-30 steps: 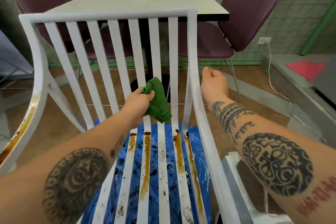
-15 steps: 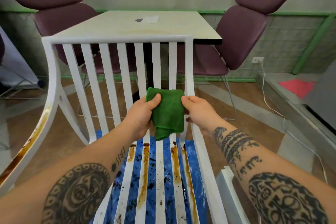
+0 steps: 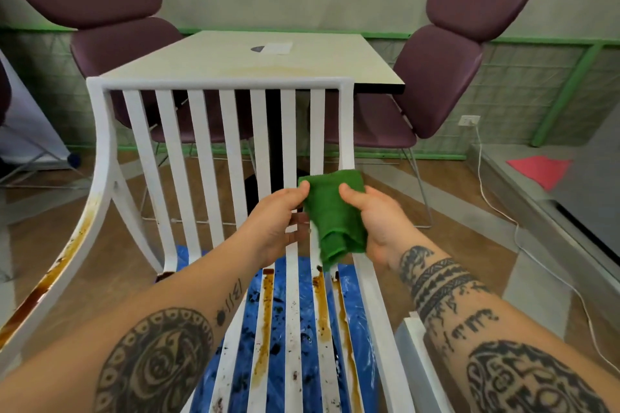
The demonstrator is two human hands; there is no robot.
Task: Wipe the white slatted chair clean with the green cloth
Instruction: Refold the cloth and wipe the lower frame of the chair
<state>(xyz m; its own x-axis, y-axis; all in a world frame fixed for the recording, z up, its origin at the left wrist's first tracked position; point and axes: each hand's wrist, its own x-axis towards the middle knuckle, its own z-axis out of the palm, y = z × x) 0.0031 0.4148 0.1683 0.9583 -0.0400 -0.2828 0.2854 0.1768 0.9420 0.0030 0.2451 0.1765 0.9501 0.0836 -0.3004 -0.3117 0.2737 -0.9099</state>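
Green cloth [image 3: 339, 211], pinched by left hand [image 3: 275, 228] and right hand [image 3: 379, 221], overlaps right edge of white slatted chair [image 3: 218, 82].

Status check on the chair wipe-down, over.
Hands: left hand and right hand both pinching green cloth, folded, by the back slats. On white slatted chair, brown stains on seat slats and armrest. Nothing blocking.

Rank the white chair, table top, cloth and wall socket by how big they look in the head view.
1. white chair
2. table top
3. cloth
4. socket
This is apparent size only: the chair and cloth are nearest the camera.
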